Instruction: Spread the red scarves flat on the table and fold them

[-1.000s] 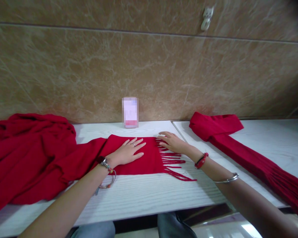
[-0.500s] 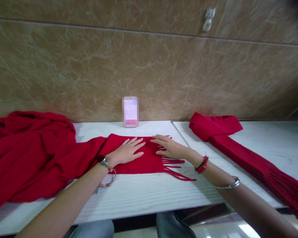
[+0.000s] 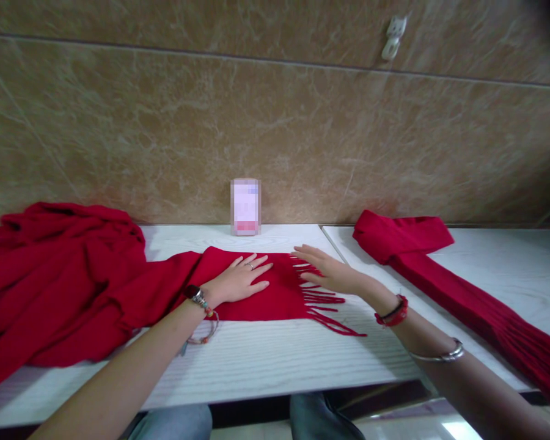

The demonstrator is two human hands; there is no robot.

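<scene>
Found scarf on table: plain red, flat near its fringed end, bunched in loose folds at left. Noted uneven fringe. Observed left grip spread flat upon scarf, right grip unclenched over fringe.

Soft light; glare on floor; phone pixelated.

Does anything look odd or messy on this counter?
Nothing looks spilled or damaged. Slightly askew: the lowest fringe strands, near the right hand, slant away from those just above them, which lie nearly straight. At the left, the red cloth is loosely bunched.
</scene>
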